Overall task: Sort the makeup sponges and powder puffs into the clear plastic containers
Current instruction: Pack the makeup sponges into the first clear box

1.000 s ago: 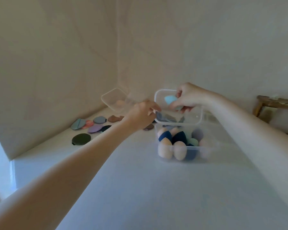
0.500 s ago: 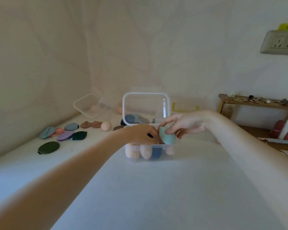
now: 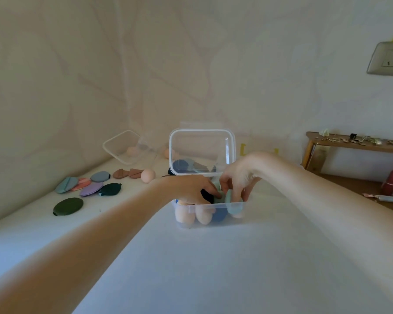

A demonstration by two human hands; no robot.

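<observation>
A clear plastic container (image 3: 210, 209) stands in the middle of the white surface, holding several egg-shaped sponges in peach and dark blue. My right hand (image 3: 237, 177) reaches into it from the right, its fingers pinched on a pale teal sponge (image 3: 229, 197) just inside the rim. My left hand (image 3: 192, 185) rests on the container's left side, fingertips against a dark blue sponge (image 3: 206, 194). Behind stands a second clear container (image 3: 201, 152) with dark puffs at its bottom. Flat powder puffs (image 3: 90, 185) lie at the left, with a dark green one (image 3: 68, 206) nearest.
A third clear container (image 3: 125, 146) lies tipped near the back wall with a peach sponge inside. A loose peach sponge (image 3: 148, 175) and brown puffs (image 3: 127, 173) sit beside it. A wooden shelf (image 3: 354, 145) stands at the right. A wall socket (image 3: 388, 58) hangs above.
My right hand carried the teal sponge from above the rear container down into the front one. My left hand moved down onto the front container. The camera view shifted right and lower.
</observation>
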